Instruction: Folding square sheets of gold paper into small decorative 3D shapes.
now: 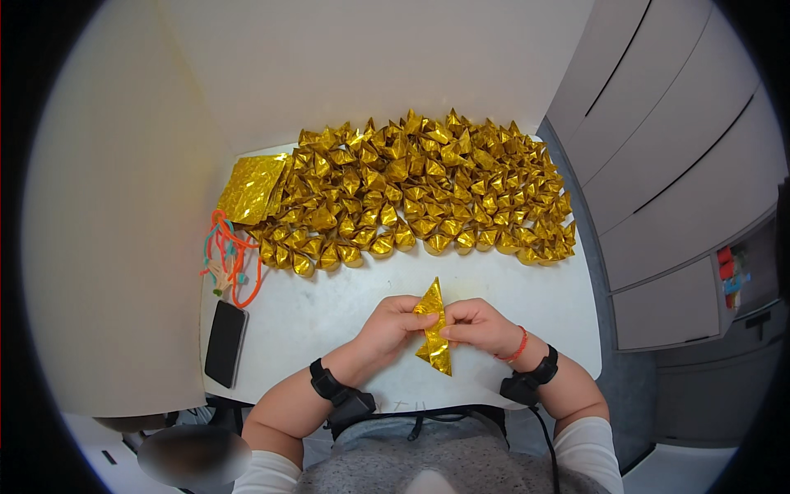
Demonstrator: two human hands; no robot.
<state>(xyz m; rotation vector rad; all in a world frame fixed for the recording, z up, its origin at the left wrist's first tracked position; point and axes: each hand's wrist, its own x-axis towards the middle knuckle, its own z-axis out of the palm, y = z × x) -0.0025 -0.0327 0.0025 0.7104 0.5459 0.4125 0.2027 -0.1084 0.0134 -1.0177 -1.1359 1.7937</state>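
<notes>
Here: both hands' fingers pinch gold foil sheet (pixel 433 329) | white table (pixel 329 313) | grey cabinets (pixel 683 189) right

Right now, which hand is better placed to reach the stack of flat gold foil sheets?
Probably the left hand. The stack of gold foil sheets lies at the table's far left, on its side. The right hand would have to cross over. Both pinch the folded gold foil piece.

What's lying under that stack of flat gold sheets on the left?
The stack of gold foil sheets rests on the white table, its right edge tucked against the heap of folded gold pieces. Anything beneath the sheets is covered.
</notes>
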